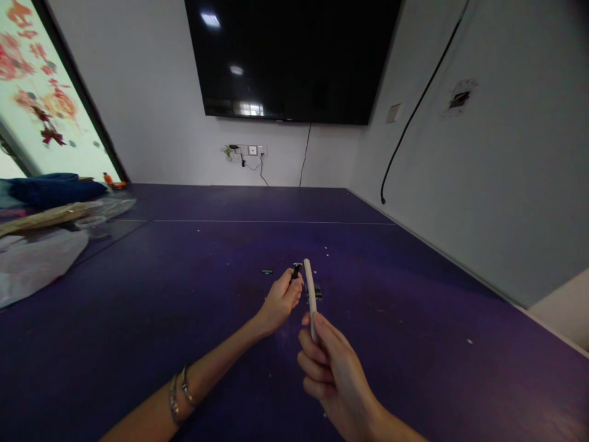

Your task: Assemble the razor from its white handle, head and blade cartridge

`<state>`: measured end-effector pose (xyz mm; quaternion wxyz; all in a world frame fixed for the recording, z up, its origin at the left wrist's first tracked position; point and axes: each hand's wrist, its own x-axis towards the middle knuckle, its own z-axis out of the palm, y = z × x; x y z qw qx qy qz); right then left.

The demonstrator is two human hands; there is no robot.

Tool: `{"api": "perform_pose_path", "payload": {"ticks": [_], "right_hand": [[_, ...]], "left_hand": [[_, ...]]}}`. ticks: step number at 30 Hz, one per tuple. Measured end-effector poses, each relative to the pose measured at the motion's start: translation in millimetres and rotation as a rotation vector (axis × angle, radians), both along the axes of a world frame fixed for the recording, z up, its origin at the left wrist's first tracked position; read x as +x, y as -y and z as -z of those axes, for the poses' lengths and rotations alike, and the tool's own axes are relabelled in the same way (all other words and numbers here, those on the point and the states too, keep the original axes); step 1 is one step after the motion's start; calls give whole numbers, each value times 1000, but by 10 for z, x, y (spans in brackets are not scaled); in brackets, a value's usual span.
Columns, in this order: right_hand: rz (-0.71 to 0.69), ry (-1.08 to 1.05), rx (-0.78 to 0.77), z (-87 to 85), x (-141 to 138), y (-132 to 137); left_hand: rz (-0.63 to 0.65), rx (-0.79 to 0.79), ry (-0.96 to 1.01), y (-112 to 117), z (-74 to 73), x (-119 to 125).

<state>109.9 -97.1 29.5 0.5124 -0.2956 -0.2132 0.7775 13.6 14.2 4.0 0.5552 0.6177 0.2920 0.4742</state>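
My left hand (280, 301) is closed around the handle of a small black razor (296, 270), its T-shaped head pointing up and away from me. Closer to me, my right hand (334, 368) pinches the lower end of a slim, slightly curved off-white stick (310, 285) between thumb and fingers. The stick stands nearly upright, just right of the razor; whether they touch I cannot tell. Behind the stick lies a small dark object (318, 292), partly hidden. A flat black-and-green piece (267, 271) rests on the purple surface (184, 331) beyond my left hand.
Small white bits (469, 341) are scattered over the surface. At the left lie a clear plastic bag (41, 261) and dark blue cloth (55, 190). A black cable (409, 116) hangs along the right wall. A television (294, 61) hangs above sockets (253, 150) at the back.
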Motion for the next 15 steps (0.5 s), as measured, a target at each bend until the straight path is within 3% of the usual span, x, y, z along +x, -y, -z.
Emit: {"api": "perform_pose_path", "payload": {"ticks": [15], "right_hand": [[24,9,4,-7,-7,-15]], "left_hand": [[2,6,-13,31,-47,-4]]}}
